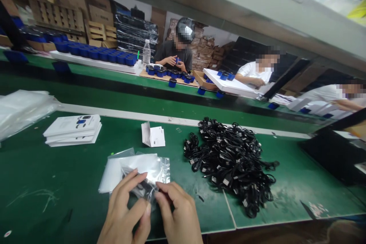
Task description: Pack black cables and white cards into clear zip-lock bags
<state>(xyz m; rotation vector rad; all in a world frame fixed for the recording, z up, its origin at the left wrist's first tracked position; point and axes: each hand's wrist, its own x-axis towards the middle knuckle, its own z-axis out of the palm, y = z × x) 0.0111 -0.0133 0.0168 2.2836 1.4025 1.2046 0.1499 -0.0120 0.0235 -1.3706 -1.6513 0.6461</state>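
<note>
Both of my hands grip a small clear plastic bag (143, 189) with something dark inside, probably a black cable, though the plastic blurs it. My left hand (126, 209) has its fingers curled along the bag's left side and lower edge. At the right edge, the thumb and forefinger of my right hand (178, 211) pinch the plastic. Just beyond them, more clear plastic bags (111, 173) lie flat with white paper showing through. A small folded white leaflet (156, 137) stands behind these. To the right spreads a large heap of coiled black cables (228, 160).
White printed booklets (73, 129) are stacked at the left, beside a pile of plastic bags (23, 110). Past the white strip, a conveyor belt carries blue jars (172, 82). Several co-workers sit opposite, one a person in dark clothing (187, 53). A shelf (200, 7) hangs overhead.
</note>
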